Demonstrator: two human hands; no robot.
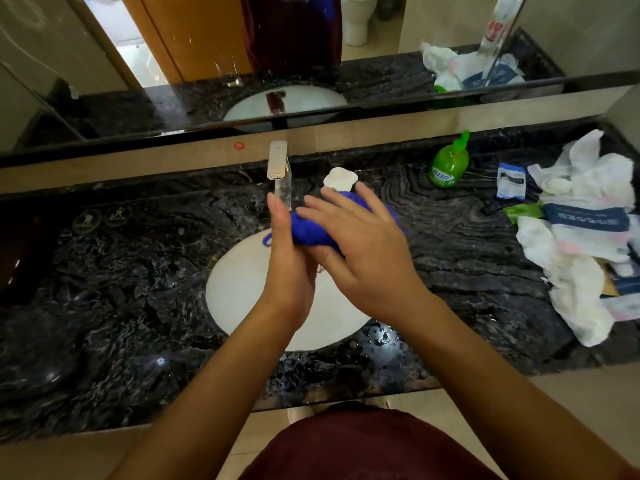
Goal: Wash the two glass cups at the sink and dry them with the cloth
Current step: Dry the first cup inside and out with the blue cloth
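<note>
Both hands are brought together over the sink basin (242,292), with a bunched blue cloth (311,230) held between them.

Left hand (291,251) is set upright with straight fingers pressed against the cloth's left side; right hand (360,244) is laid over it from the right, fingers spread and nearly flat. Whether a glass cup is wrapped inside cannot be told; one glass (227,72) is seen only in the mirror, on the far-left counter. Cloth is judged soft, light and easily squeezed. Wet glass would be slippery and fragile, best gripped round the wall through the cloth.
</note>
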